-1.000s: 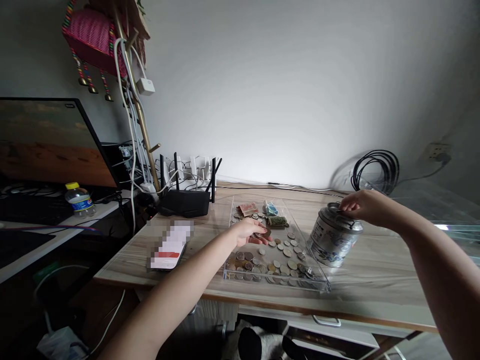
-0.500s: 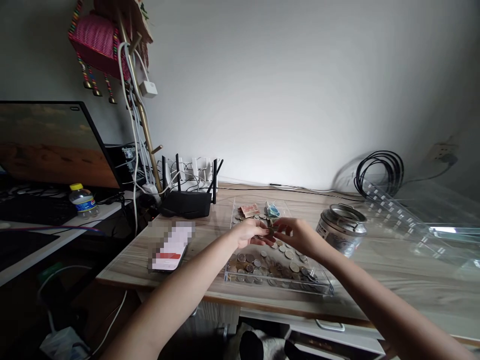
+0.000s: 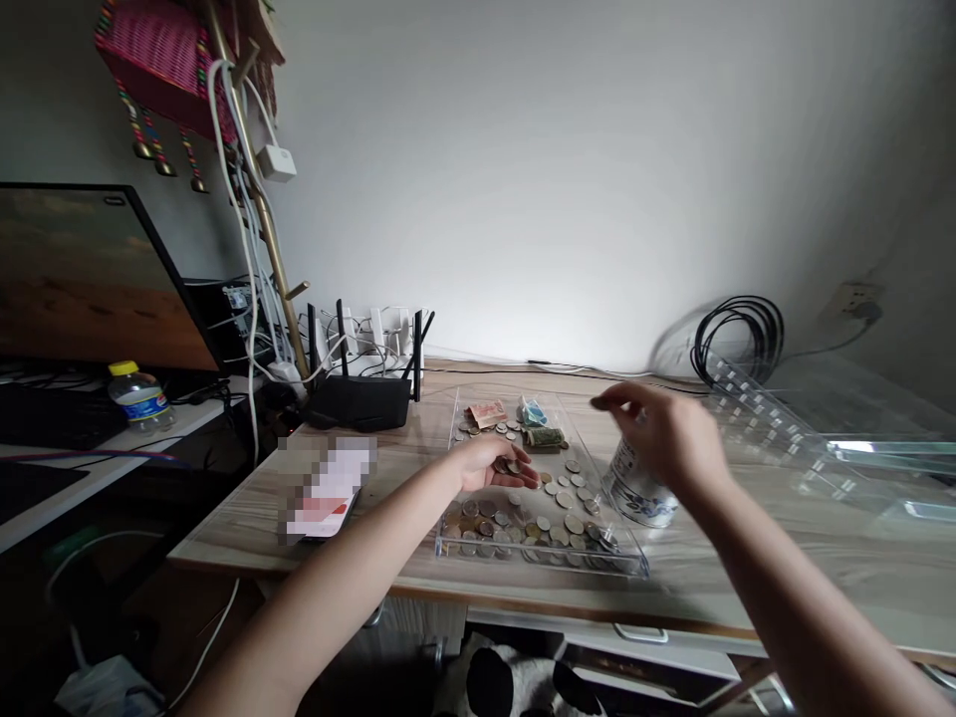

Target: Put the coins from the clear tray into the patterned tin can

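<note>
My left hand (image 3: pixel 489 466), palm up and cupped over the clear plastic tray (image 3: pixel 542 568), holds several coins (image 3: pixel 511 466). Up and to the right, my right hand (image 3: pixel 664 433) is closed in a pinch with a small dark coin (image 3: pixel 599 403) at its fingertips. It is in front of the upper part of a printed can (image 3: pixel 638 493), whose top it hides. Many loose coins (image 3: pixel 557 538) are spread in the tray, thickest along its near side. A reddish banknote (image 3: pixel 487 413), a blue banknote (image 3: pixel 533 411) and a folded green banknote (image 3: pixel 545 437) lie toward the tray's back.
A phone (image 3: pixel 329 498) lies left of the tray, with a black router (image 3: pixel 358 400) behind it. Coiled black cable (image 3: pixel 738 339) leans at the wall, beside a clear plastic rack (image 3: pixel 784 428). A bottle (image 3: pixel 141 398) stands by the monitor (image 3: pixel 75 279).
My right hand has left my left hand and moved up and right to the can. The coins in my left palm and the green banknote are now plainly visible. The view has shifted slightly.
</note>
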`<state>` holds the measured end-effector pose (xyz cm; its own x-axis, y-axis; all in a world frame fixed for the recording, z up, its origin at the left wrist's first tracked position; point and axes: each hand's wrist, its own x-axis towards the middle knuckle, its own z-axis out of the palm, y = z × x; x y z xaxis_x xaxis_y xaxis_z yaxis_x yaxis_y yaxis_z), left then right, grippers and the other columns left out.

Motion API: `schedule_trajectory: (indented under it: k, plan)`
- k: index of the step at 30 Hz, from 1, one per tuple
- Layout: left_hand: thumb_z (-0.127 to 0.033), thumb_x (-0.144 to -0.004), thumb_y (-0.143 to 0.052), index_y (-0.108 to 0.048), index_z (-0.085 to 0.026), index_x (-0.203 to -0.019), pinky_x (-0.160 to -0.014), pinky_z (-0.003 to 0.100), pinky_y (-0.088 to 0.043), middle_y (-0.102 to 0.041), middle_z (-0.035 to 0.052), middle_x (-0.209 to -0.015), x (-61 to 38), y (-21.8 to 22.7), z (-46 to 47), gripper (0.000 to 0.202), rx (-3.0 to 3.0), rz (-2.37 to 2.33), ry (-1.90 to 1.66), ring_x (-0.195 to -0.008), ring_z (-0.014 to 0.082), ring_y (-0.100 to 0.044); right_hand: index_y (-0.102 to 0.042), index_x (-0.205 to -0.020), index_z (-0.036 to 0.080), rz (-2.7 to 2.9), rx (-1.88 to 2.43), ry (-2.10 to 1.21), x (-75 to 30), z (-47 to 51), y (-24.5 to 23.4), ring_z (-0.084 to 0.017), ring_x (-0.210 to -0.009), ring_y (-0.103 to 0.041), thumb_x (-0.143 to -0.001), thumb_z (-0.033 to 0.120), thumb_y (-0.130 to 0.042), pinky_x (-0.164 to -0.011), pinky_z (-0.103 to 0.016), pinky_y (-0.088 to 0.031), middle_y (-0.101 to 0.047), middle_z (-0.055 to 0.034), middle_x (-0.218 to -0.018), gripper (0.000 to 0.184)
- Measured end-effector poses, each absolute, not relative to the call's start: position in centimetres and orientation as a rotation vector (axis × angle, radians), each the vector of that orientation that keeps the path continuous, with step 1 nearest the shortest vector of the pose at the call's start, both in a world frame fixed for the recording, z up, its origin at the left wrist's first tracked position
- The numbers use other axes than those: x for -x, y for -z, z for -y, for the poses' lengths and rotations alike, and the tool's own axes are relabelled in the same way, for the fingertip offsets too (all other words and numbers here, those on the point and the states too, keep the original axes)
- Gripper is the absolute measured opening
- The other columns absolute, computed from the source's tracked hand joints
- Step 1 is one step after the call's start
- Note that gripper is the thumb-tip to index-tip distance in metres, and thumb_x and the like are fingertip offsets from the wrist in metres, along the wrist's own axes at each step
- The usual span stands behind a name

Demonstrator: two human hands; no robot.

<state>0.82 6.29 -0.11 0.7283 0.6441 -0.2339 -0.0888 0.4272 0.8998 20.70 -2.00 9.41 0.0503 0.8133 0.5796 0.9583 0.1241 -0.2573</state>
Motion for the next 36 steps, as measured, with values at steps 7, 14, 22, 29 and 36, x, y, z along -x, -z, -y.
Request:
schedule_trajectory:
  k: [7, 14, 22, 29, 36]
  plan:
    - [-0.001, -0.069, -0.052, -0.053, -0.005, -0.080, -0.064, 0.025, -0.050, -0.062, 0.0189, -0.085, -0.9, 0.2, -6.4, 0.012, -1.035, -0.647, -0.525, -0.080, 0.0221, -0.061, -0.063, -0.073, 0.024, 1.767, 2.251, 0.403, -28.3, 1.9, -13.2, -0.016, -0.067, -0.053, -0.062, 0.028, -0.051, -0.051, -0.024, -0.033, -0.063, -0.0010, -0.075, 0.018]
    - [-0.001, -0.069, -0.051, -0.054, -0.005, -0.080, -0.057, 0.022, -0.050, -0.063, 0.0147, -0.079, -1.0, 0.2, -6.4, 0.012, -1.070, -0.691, -0.583, -0.073, 0.0199, -0.062, -0.063, -0.074, 0.022, 1.906, 2.135, 0.351, -29.2, 0.8, -12.2, -0.013, -0.065, -0.054, -0.061, 0.024, -0.048, -0.056, -0.022, -0.035, -0.063, -0.0014, -0.074, 0.020]
    - [-0.001, -0.069, -0.053, -0.056, -0.007, -0.076, -0.053, 0.020, -0.049, -0.063, 0.0098, -0.069, -1.1, -0.1, -6.3, 0.010, -1.090, -0.735, -0.650, -0.060, 0.0141, -0.062, -0.063, -0.070, 0.020, 1.982, 2.111, 0.359, -29.0, 0.6, -12.5, -0.013, -0.063, -0.054, -0.061, 0.018, -0.048, -0.056, -0.022, -0.036, -0.063, -0.0025, -0.071, 0.018]
    - [-0.004, -0.066, -0.059, -0.058, -0.006, -0.076, -0.050, 0.016, -0.048, -0.064, 0.0115, -0.075, -1.1, 0.0, -6.6, 0.011, -1.080, -0.761, -0.697, -0.063, 0.0139, -0.062, -0.066, -0.070, 0.020, 2.103, 2.037, 0.202, -28.8, 0.5, -12.7, -0.013, -0.066, -0.057, -0.063, 0.017, -0.049, -0.061, -0.022, -0.039, -0.065, -0.0025, -0.070, 0.019]
    - [-0.007, -0.063, -0.063, -0.056, -0.007, -0.073, -0.048, 0.016, -0.047, -0.064, 0.0108, -0.071, -1.1, -0.2, -6.4, 0.012, -1.080, -0.776, -0.704, -0.058, 0.0126, -0.061, -0.065, -0.080, 0.022, 1.847, 1.913, 0.550, -25.7, 1.9, -11.9, -0.015, -0.065, -0.056, -0.070, 0.030, -0.047, -0.053, -0.024, -0.038, -0.065, -0.0023, -0.075, 0.023]
